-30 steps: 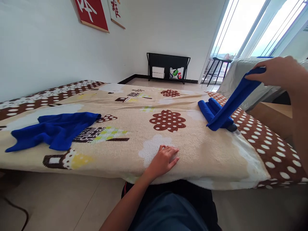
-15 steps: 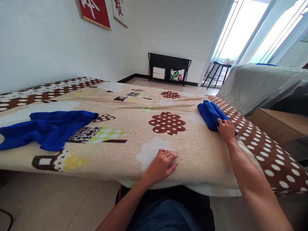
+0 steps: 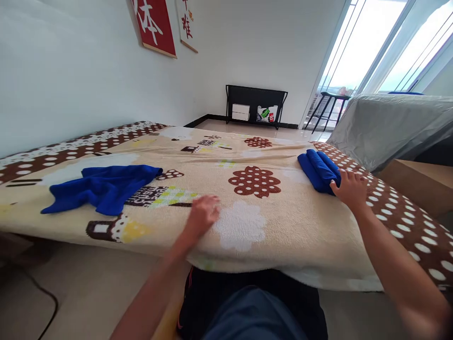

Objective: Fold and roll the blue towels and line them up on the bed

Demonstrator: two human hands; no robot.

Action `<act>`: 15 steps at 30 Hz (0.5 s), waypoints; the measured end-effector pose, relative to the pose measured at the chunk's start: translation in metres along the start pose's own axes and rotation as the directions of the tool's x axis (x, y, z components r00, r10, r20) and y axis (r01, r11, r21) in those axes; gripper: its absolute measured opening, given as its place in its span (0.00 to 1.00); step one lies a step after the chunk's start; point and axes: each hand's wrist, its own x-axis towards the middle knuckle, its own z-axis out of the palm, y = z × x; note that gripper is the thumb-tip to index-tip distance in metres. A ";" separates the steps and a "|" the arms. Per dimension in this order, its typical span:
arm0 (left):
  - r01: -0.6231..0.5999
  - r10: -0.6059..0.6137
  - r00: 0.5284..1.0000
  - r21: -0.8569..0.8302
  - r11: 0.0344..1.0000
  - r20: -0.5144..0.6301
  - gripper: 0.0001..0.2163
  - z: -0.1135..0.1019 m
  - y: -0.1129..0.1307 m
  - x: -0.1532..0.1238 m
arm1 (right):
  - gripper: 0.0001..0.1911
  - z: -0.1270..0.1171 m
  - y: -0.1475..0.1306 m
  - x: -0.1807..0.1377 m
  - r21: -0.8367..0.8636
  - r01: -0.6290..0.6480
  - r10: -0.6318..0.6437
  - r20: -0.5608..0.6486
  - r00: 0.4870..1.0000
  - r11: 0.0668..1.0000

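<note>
A folded blue cloth (image 3: 316, 170) lies on the right part of the bed, several layers thick. My right hand (image 3: 351, 188) is at its right edge, fingers spread, the thumb by the cloth's near corner. To the left, a second blue cloth (image 3: 102, 189) lies loose and crumpled on the blanket (image 3: 293, 231). Between the two cloths is my left hand (image 3: 204, 215), a little blurred. Its fingers are loosely bent with the thumb apart, and nothing shows in it.
The cream blanket has a brown polka-dot border (image 3: 392, 219) along the right. Beyond that side stand a plastic-covered piece of furniture (image 3: 396, 123) and a cardboard box (image 3: 414, 184). A black rack (image 3: 256, 99) stands against the far wall, and a black stool (image 3: 329, 111) is near the window.
My left hand has moved left and away from me over the blanket. My right hand has loosened from its curl at the folded cloth's corner and spread its fingers. The view has turned left.
</note>
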 end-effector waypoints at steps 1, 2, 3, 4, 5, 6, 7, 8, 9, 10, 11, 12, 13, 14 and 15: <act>0.112 -0.099 0.989 0.116 0.987 -0.111 0.13 -0.017 -0.030 0.003 | 0.30 -0.002 0.004 0.000 0.015 -0.008 0.008 -0.015 1.000 1.000; 0.249 -0.197 0.953 0.222 0.943 -0.231 0.16 -0.035 -0.059 0.006 | 0.29 -0.004 0.007 -0.001 0.029 -0.018 0.018 -0.027 0.999 0.999; 0.388 -0.286 0.898 0.298 0.872 -0.334 0.20 -0.054 -0.087 0.006 | 0.29 -0.006 0.011 -0.001 0.043 -0.030 0.031 -0.035 0.999 0.999; 0.508 -0.377 0.843 0.341 0.791 -0.382 0.25 -0.071 -0.113 0.006 | 0.28 -0.007 0.014 -0.003 0.056 -0.042 0.044 -0.040 0.998 0.998; 0.614 -0.486 0.782 0.352 0.706 -0.389 0.28 -0.087 -0.135 0.004 | 0.28 -0.008 0.017 -0.005 0.071 -0.054 0.057 -0.045 0.997 0.996; 0.696 -0.595 0.718 0.336 0.635 -0.362 0.27 -0.101 -0.152 0.002 | 0.27 -0.008 0.019 -0.007 0.084 -0.065 0.069 -0.047 0.997 0.994; 0.729 -0.642 0.685 0.327 0.601 -0.346 0.26 -0.111 -0.165 -0.001 | 0.27 -0.007 0.020 -0.009 0.097 -0.072 0.077 -0.046 0.996 0.993; 0.751 -0.676 0.660 0.317 0.580 -0.328 0.23 -0.119 -0.173 -0.004 | 0.27 -0.007 0.020 -0.012 0.108 -0.076 0.081 -0.040 0.996 0.991; 0.759 -0.690 0.650 0.305 0.575 -0.318 0.21 -0.123 -0.177 -0.006 | 0.27 -0.007 0.020 -0.014 0.118 -0.079 0.083 -0.033 0.996 0.990; 0.762 -0.692 0.648 0.294 0.577 -0.320 0.19 -0.126 -0.177 -0.007 | 0.27 -0.008 0.018 -0.016 0.132 -0.082 0.086 -0.024 0.996 0.988; 0.767 -0.696 0.641 0.279 0.577 -0.324 0.19 -0.126 -0.175 -0.006 | 0.27 -0.009 0.015 -0.017 0.153 -0.087 0.091 -0.015 0.996 0.984; 0.775 -0.703 0.632 0.258 0.577 -0.328 0.19 -0.125 -0.171 -0.004 | 0.26 -0.012 0.011 -0.018 0.185 -0.097 0.100 -0.006 0.995 0.978; 0.783 -0.712 0.621 0.230 0.578 -0.328 0.19 -0.123 -0.166 0.000 | 0.26 -0.016 0.006 -0.018 0.236 -0.116 0.118 0.006 0.993 0.965; 0.788 -0.721 0.614 0.197 0.583 -0.321 0.20 -0.119 -0.159 0.005 | 0.25 -0.020 0.000 -0.017 0.321 -0.148 0.147 0.026 0.989 0.935; 0.787 -0.727 0.614 0.158 0.597 -0.307 0.20 -0.113 -0.151 0.011 | 0.24 -0.026 -0.008 -0.015 0.427 -0.186 0.179 0.057 0.982 0.885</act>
